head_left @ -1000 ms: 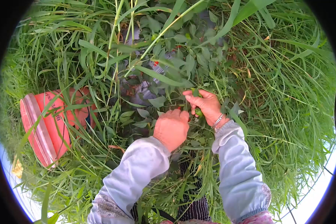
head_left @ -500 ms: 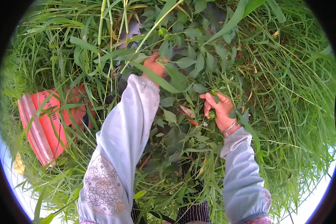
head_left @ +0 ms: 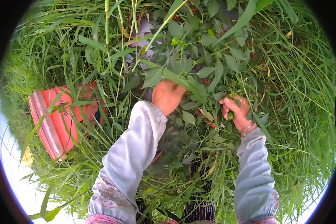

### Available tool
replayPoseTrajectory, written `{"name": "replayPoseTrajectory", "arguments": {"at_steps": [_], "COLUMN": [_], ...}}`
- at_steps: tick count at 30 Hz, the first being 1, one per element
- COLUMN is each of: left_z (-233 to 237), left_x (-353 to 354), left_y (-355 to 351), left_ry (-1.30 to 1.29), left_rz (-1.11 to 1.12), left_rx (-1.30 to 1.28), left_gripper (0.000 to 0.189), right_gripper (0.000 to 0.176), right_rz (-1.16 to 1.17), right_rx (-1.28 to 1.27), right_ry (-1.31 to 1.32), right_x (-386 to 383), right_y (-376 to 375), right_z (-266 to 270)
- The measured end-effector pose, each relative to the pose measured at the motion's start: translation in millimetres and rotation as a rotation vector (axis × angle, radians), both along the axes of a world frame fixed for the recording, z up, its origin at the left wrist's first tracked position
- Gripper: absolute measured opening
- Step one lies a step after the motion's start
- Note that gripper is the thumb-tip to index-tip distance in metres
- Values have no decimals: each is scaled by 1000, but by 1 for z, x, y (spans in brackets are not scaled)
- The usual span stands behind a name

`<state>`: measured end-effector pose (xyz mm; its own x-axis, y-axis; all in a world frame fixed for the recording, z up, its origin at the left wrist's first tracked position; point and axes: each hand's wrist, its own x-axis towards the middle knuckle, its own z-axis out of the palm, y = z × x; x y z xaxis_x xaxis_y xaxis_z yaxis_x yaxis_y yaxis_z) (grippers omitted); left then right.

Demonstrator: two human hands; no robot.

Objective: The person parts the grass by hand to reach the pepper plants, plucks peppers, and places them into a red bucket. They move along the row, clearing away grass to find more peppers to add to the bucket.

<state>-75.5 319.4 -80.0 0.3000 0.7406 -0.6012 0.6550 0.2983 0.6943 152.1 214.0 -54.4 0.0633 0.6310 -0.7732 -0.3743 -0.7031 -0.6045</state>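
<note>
My left hand (head_left: 168, 96) reaches into the pepper plant (head_left: 188, 117), its back toward me. Leaves and a long grass blade hide its fingers, so I cannot see whether it holds anything. On the other side, my right hand (head_left: 238, 112) has its fingers curled in, with a green pepper (head_left: 230, 115) in them. Left of that wrist hangs a small red pepper (head_left: 212, 126) beside a white flower. Higher on the plant, another green pepper (head_left: 175, 41) shows among the leaves.
A red-orange bucket (head_left: 61, 115) with dark lettering lies tilted in the grass at the left. Tall grass stems (head_left: 121, 41) stand ahead of my left hand. Dense grass (head_left: 298, 97) covers the right. Pale ground sheeting (head_left: 145, 30) shows through the leaves.
My left hand has moved right and toward me, deeper among the stems. My right hand keeps its curled grip on the green pepper. The whole view has shifted slightly.
</note>
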Motion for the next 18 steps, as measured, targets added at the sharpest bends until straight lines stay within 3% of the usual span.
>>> {"name": "replayPoseTrajectory", "arguments": {"at_steps": [4, 7, 8, 11, 12, 15, 16, 18], "left_z": [6, 21, 28, 40, 23, 14, 4, -19], "left_x": [-16, -25, -25, -29, -43, -59, -67, -81], "left_y": [-16, -21, -17, -23, -43, -42, -32, -15], "left_ry": [-61, -201, -172, -43, -16, -269, -303, -144], "left_rz": [-338, -178, -230, -455, -567, 39, 159, 178], "left_rx": [59, -221, -263, -202, 90, -489, -490, -408], "left_gripper": [27, 26, 28, 35, 40, 43, 45, 34], "right_gripper": [22, 22, 21, 21, 21, 21, 22, 21], "right_rz": [53, 72, 76, 37, 51, 58, 70, 69], "right_rx": [-18, -22, -40, -2, 10, 26, 27, 13], "right_ry": [18, -14, -7, 11, -5, -13, -11, -15], "right_x": [2, 1, 1, 2, 3, 4, 3, 2], "right_y": [-3, -6, -8, -9, -6, -3, -1, -2], "right_z": [-3, -3, -7, -8, -8, -7, -6, -8]}}
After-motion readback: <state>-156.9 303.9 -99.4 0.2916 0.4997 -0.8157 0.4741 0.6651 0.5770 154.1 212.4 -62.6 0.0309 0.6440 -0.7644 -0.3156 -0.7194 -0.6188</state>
